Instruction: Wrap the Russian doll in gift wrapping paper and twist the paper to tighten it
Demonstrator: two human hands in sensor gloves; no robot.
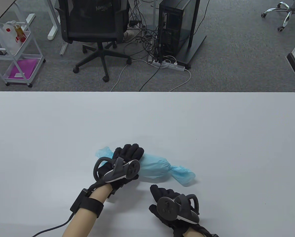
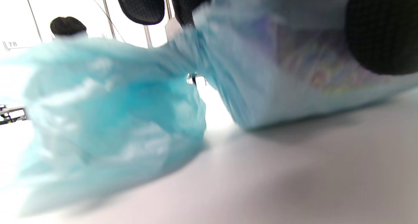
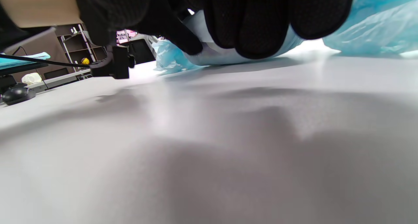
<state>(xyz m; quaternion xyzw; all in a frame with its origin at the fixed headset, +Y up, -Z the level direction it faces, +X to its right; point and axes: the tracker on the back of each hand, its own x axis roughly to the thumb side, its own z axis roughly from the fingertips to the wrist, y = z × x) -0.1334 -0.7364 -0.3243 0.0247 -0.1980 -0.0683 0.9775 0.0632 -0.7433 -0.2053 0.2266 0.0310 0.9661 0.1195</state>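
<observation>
The Russian doll lies on its side on the white table (image 1: 63, 128), wrapped in light blue paper (image 1: 154, 166). The paper is twisted into a neck (image 1: 172, 168) at the right end, and a loose tail (image 1: 185, 176) flares beyond it. My left hand (image 1: 128, 154) grips the bundle's left part from above, and another tail (image 1: 103, 152) sticks out past it. In the left wrist view the doll's colours show faintly through the paper (image 2: 313, 70), with a gloved finger (image 2: 382, 31) on it. My right hand (image 1: 162, 193) rests on the table just in front of the bundle, holding nothing; its fingers (image 3: 261, 21) hang loosely.
A black cable (image 1: 51, 228) runs from my left wrist strap (image 1: 88, 203) off the bottom edge. Beyond the table's far edge stand an office chair (image 1: 95, 32), a computer tower (image 1: 172, 32) with floor cables, and a white cart (image 1: 13, 56).
</observation>
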